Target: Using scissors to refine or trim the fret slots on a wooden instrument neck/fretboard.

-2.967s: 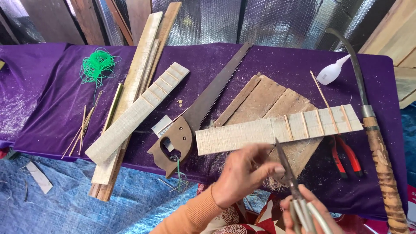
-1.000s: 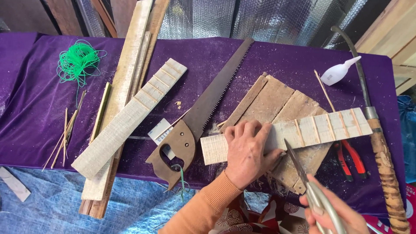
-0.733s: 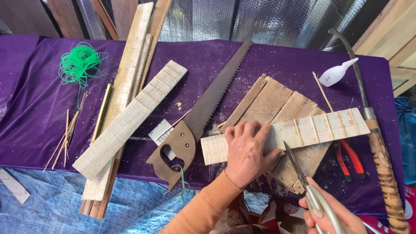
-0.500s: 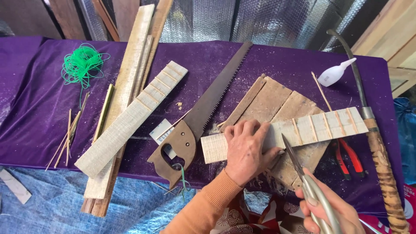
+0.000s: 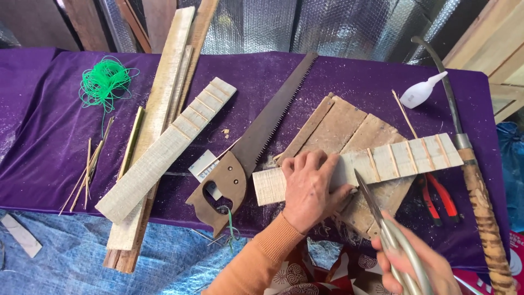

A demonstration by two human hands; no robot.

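Note:
My left hand presses flat on a pale wooden strip with thin cross slats, which lies across a worn brown board on the purple cloth. My right hand grips a pair of metal shears at the lower right. The blade tip points up toward the strip's near edge, just right of my left hand.
A handsaw lies diagonally beside my left hand. A second slatted strip rests on long planks at left. Green cord, thin bamboo sticks, a white glue bottle, red-handled pliers and a sickle lie around.
My left hand came down from the table's near edge onto the slatted strip and stays there. My right hand with the shears has moved closer to the strip.

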